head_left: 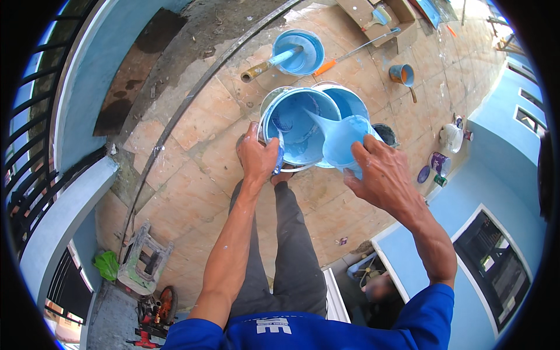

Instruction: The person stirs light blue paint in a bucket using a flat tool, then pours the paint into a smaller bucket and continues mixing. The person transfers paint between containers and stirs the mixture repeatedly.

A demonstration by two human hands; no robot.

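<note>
Light blue paint pours in a broad stream from a paint-coated dipper (pixel 345 137) into a white-rimmed bucket (pixel 300 146). My right hand (pixel 379 169) is closed on the dipper, tilting it over the bucket's right side. At the left rim, my left hand (pixel 260 153) is closed on the bucket, with a darker blue, narrow thing (pixel 279 154) by its thumb; its kind is unclear. Blue paint coats the bucket's inside. Behind it, partly hidden, a second paint bucket (pixel 350 104) stands close against the first.
Beyond the buckets stands a blue pail (pixel 309 44) with a paint-covered roller (pixel 286 56) across it. Farther off are a cardboard box (pixel 402 29), an orange-handled rod (pixel 326 67) and a small pot (pixel 401 74). A stool (pixel 143 259) is at left; another person (pixel 382 297) sits in a doorway.
</note>
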